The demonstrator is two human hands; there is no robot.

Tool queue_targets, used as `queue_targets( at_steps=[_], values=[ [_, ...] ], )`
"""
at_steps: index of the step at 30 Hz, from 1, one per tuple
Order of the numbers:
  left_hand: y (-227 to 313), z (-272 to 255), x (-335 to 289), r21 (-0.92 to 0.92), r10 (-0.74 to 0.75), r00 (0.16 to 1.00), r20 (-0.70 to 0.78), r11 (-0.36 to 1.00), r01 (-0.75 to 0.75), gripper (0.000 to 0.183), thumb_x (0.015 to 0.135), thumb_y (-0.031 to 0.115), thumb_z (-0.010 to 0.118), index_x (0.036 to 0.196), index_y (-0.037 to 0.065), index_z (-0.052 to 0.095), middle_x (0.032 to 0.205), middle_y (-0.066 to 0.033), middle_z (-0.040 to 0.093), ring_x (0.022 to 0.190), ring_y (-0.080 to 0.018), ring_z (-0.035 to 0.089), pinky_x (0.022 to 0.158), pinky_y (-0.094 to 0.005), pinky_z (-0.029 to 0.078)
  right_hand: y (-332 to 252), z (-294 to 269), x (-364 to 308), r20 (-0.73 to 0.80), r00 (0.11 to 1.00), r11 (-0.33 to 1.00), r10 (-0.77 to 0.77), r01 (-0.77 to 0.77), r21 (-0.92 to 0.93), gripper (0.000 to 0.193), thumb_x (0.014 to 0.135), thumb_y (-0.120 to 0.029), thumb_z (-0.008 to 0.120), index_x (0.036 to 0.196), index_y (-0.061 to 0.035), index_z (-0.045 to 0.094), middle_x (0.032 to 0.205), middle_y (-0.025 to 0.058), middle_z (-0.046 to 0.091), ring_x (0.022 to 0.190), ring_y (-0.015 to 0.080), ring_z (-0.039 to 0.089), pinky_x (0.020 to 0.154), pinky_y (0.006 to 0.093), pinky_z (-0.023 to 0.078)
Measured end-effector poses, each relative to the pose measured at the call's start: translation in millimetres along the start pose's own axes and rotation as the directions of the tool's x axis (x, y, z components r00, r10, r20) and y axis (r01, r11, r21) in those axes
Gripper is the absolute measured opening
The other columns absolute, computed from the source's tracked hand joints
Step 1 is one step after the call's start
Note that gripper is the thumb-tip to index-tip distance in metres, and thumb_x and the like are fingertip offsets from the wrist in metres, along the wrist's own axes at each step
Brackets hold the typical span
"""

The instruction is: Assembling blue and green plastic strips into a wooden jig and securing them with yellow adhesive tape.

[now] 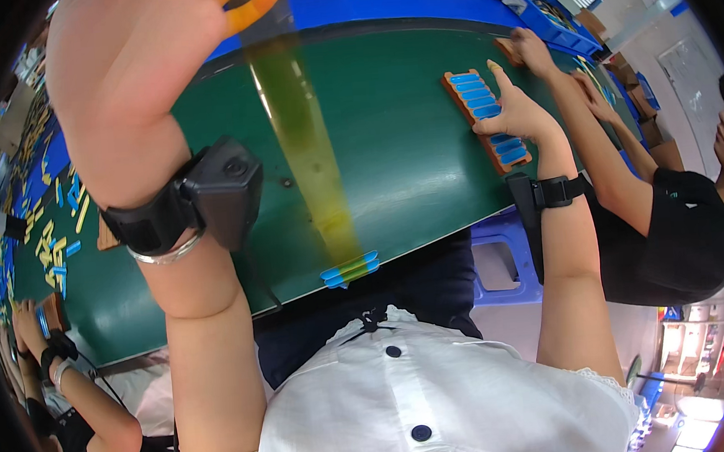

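Observation:
My left hand (136, 61), raised close to the camera at the upper left, has orange coverings on its fingertips. Its fingers close at the top of a long see-through yellowish strip (297, 138), which slants down to the table's near edge; the exact grip is partly cut off. Small blue flat pieces (349, 270) lie at the strip's lower end. My right hand (518, 113) grips a brown slotted holder (514, 161) filled with a row of blue pieces. Its thumb lies across the holder and its index finger stretches along the right side. Both wrists wear black strapped devices.
The green table (390, 140) has yellow and blue pieces (49, 248) scattered at left. A blue crate (544, 12) stands at far right. A co-worker's hands (535, 54) work beside my right arm; another person's hands (29, 329) are at lower left. A purple stool (507, 258) stands below the edge.

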State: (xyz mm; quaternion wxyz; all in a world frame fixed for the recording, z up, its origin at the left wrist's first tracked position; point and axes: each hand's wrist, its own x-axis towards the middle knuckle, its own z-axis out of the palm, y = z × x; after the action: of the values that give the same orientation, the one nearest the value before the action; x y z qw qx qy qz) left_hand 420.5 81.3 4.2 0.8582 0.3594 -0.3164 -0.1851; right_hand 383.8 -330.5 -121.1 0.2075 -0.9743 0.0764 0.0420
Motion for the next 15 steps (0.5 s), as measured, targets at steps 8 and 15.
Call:
queue_targets(
  at_steps=[8, 15],
  values=[
    [9, -3, -8, -0.011, -0.052, 0.994, 0.093, 0.999, 0.053, 0.053, 0.088, 0.043, 0.058, 0.110, -0.005, 0.059, 0.101, -0.0111, 0.064, 0.097, -0.0231, 0.058, 0.097, -0.0431, 0.032, -143, 54, 7, 0.232, 0.963, 0.945, -0.139, 0.199, -0.258, 0.128, 0.056, -0.061, 0.078, 0.158, -0.0127, 0.017, 0.129, 0.0304, 0.057, 0.113, 0.0408, 0.062, 0.095, 0.0439, 0.051],
    [9, -21, 0, -0.050, -0.108, 0.990, 0.087, 0.992, 0.112, 0.049, 0.093, 0.040, 0.052, 0.106, -0.008, 0.056, 0.098, -0.0126, 0.058, 0.094, -0.0242, 0.055, 0.095, -0.0434, 0.035, -203, 114, 49, 0.381, 0.816, 0.860, -0.434, 0.501, -0.094, 0.114, 0.054, -0.065, 0.079, 0.145, -0.0085, 0.041, 0.130, 0.0197, 0.061, 0.109, 0.0321, 0.066, 0.089, 0.0394, 0.054]
  ],
)
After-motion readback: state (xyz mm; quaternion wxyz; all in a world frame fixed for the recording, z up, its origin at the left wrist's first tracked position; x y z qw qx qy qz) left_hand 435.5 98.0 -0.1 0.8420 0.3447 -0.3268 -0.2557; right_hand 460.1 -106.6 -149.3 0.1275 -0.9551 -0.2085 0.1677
